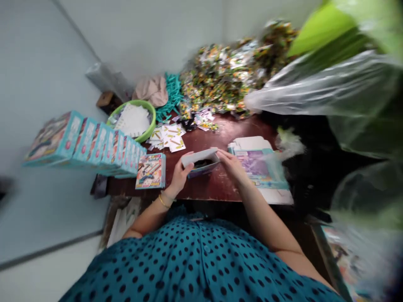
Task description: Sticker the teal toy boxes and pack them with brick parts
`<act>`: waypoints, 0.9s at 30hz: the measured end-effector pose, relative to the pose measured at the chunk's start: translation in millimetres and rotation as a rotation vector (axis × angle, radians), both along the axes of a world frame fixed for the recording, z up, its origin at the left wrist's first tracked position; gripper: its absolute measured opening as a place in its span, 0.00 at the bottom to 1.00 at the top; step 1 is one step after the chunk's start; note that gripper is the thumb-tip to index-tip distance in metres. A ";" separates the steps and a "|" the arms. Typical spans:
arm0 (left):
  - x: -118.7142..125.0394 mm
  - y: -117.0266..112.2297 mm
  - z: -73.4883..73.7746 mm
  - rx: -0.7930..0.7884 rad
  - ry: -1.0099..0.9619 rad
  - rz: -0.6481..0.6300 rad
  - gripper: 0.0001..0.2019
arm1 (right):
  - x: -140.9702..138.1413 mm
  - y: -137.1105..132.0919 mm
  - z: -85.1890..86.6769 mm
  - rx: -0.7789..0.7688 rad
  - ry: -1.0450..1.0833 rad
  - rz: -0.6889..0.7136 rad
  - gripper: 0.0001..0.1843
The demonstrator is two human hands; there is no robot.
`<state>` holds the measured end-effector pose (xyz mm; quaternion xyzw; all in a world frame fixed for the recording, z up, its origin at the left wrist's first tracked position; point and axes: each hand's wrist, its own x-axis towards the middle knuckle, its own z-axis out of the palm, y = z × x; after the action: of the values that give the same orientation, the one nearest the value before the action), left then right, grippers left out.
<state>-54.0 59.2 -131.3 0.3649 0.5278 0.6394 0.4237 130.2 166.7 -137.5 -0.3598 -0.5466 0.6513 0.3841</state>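
A small open cardboard box [201,161] is held over the brown table [217,184] between both my hands. My left hand [180,176] grips its left end with thumb and fingers wrapped round it. Closed on the box's right end is my right hand [231,164]. Something dark lies inside the box; I cannot make it out. A closed printed box [151,171] lies flat just left of my left hand. Flat unfolded box blanks [258,165] are stacked right of my right hand.
A row of finished teal boxes [91,144] stands at the table's left. Behind sit a green basin [134,119] of white pieces, leaflets [168,136], and a heap of small colourful packets [226,75]. Clear plastic bags [327,88] crowd the right side.
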 end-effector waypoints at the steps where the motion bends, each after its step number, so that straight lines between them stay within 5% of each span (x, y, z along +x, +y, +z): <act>1: -4.6 -0.4 2.6 0.030 -0.020 -0.044 0.28 | 2.6 4.8 -0.2 0.013 -0.029 0.043 0.25; 4: -15.6 0.6 5.2 0.059 -0.065 -0.124 0.26 | 5.2 13.2 2.1 0.223 -0.159 0.133 0.22; 8: -24.7 8.8 1.4 -0.019 -0.066 -0.231 0.22 | 7.4 17.9 14.0 0.824 -0.441 0.129 0.16; 11: -33.1 16.7 -0.1 -0.020 -0.110 -0.272 0.23 | 5.8 21.4 26.5 1.111 -0.535 0.316 0.20; 14: -39.6 22.4 1.4 -0.023 -0.106 -0.343 0.24 | 1.3 21.1 39.9 1.060 -0.474 0.454 0.25; 20: -39.6 24.6 2.1 -0.016 -0.015 -0.338 0.22 | -9.9 8.7 68.2 0.830 -0.451 0.517 0.23; 24: -40.2 25.1 3.0 -0.035 0.016 -0.348 0.22 | -19.0 2.3 71.0 0.752 -0.448 0.469 0.23; 27: -41.8 28.9 2.7 -0.046 0.044 -0.353 0.21 | -22.4 -0.1 64.4 0.841 -0.497 0.459 0.20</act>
<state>-95.8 88.1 -128.6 0.4560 0.4790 0.5348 0.5259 107.8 166.6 -73.1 -0.1894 -0.8993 0.3385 0.2020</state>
